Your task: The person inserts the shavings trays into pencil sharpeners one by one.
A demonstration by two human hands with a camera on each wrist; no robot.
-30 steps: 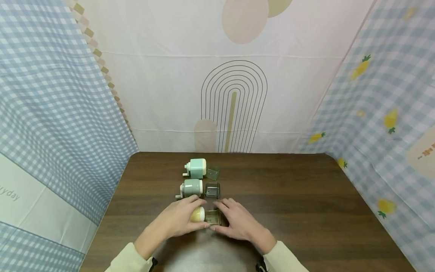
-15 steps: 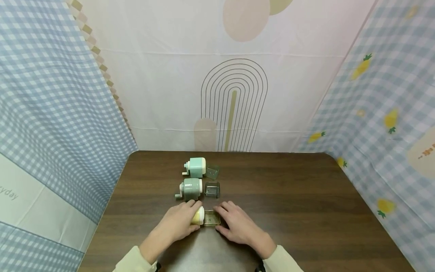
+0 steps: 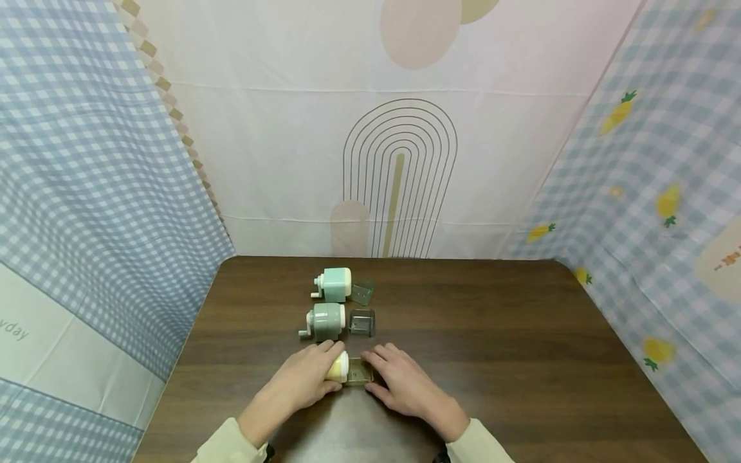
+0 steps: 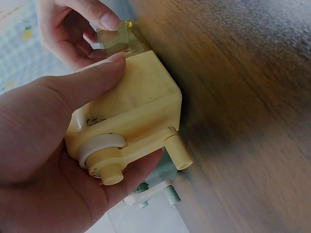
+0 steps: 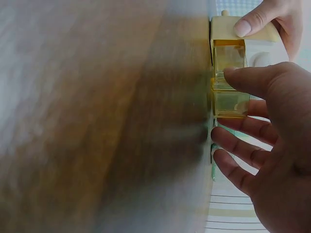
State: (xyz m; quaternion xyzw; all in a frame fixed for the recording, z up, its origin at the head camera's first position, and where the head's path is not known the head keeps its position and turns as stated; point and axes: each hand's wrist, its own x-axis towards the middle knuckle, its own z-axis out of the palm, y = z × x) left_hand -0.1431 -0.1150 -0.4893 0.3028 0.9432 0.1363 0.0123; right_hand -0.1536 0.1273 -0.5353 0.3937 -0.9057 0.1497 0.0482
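A yellow hand-crank pencil sharpener (image 4: 141, 87) lies in the grip of my left hand (image 3: 301, 378), thumb on one side and fingers round the other. Its crank faces the wrist in the left wrist view. My right hand (image 3: 405, 382) holds the clear yellow shavings drawer (image 5: 231, 104) between thumb and fingers. In the right wrist view the drawer lines up with the opening in the sharpener's end, its near part seeming to sit in the slot. How deep it goes is hard to tell. The remaining right fingers are spread loosely.
Behind the hands stands a grey-green sharpener (image 3: 327, 321) with a dark clear drawer (image 3: 362, 323) beside it. Farther back is a mint sharpener (image 3: 336, 285) with a green clear drawer (image 3: 362, 294). All rest on a brown wooden table (image 3: 492, 360) before a hanging cloth.
My left hand has shifted slightly toward me, uncovering more of the grey-green sharpener, and its thumb has drawn back from the drawer. My right hand and the drawer have moved slightly left, toward the sharpener.
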